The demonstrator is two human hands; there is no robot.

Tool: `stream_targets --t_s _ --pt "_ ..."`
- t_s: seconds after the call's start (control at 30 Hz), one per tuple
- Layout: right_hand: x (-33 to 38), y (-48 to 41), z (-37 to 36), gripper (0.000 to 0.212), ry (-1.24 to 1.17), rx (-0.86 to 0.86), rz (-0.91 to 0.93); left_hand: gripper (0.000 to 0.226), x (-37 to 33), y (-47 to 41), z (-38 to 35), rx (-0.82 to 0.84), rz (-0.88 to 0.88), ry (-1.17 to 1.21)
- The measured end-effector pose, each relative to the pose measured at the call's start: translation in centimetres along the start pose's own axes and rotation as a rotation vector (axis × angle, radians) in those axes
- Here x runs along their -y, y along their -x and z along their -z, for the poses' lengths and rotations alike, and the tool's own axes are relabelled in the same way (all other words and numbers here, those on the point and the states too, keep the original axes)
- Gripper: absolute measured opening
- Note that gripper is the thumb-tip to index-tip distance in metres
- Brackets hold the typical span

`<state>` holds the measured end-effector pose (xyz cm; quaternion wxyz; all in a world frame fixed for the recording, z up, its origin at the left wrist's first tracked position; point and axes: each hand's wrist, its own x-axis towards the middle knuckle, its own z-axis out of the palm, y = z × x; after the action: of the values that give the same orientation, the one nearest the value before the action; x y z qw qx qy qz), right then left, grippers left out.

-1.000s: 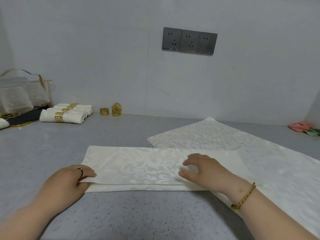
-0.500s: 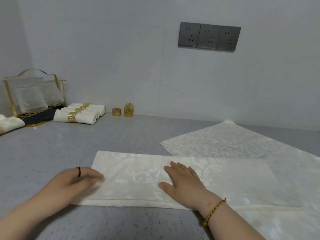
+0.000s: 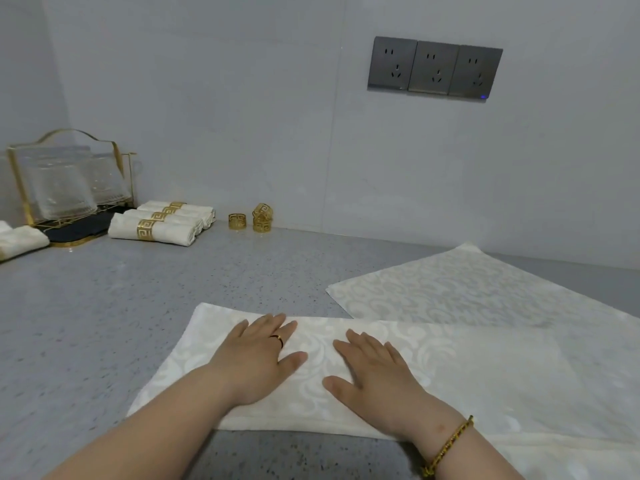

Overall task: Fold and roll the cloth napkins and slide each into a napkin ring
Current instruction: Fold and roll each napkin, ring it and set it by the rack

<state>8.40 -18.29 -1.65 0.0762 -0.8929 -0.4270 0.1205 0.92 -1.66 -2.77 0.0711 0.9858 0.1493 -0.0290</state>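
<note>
Entry: folded napkin (image 3: pixel 467 375), both your hands flat on it.
Your left hand (image 3: pixel 256 362) and right hand (image 3: pixel 374 372) lie palm-down, side by side, on the napkin's left half; fingers (image 3: pixel 273 322) straight and slightly spread, gripping nothing. The napkin lies as a long strip on the grey tabletop (image 3: pixel 138 306) just before you, its right end over a second napkin (image 3: pixel 467 289) spread flat. Far left, by the wall: three rolled napkins (image 3: pixel 162 226) in gold rings; loose rings (image 3: pixel 237 221) just beside them, one alone, the others stacked; a gold rack (image 3: pixel 65 181) of glasses.
</note>
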Motion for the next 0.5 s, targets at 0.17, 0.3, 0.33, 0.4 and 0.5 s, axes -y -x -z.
stream_targets --t_s 0.17,0.3,0.33,0.4,0.5 --pt "0.0 0.1 0.2 0.124 -0.017 0.026 0.003 0.144 2.8 0.9 1.2 0.079 0.100 -0.048" --pt "-0.1 0.1 0.2 0.110 -0.028 0.033 0.001 0.074 4.4 1.5 2.3 0.072 0.191 -0.078" --pt "-0.1 0.0 0.1 0.115 -0.027 0.031 0.004 0.071 4.6 1.4 2.7 0.057 0.198 -0.088" --pt "-0.2 0.0 -0.1 0.131 -0.015 0.033 0.015 0.066 4.9 0.8 4.0 0.034 0.248 -0.069" --pt "-0.6 -0.4 -0.4 0.142 0.003 0.025 0.014 0.044 5.7 0.2 5.5 0.088 0.368 0.131"
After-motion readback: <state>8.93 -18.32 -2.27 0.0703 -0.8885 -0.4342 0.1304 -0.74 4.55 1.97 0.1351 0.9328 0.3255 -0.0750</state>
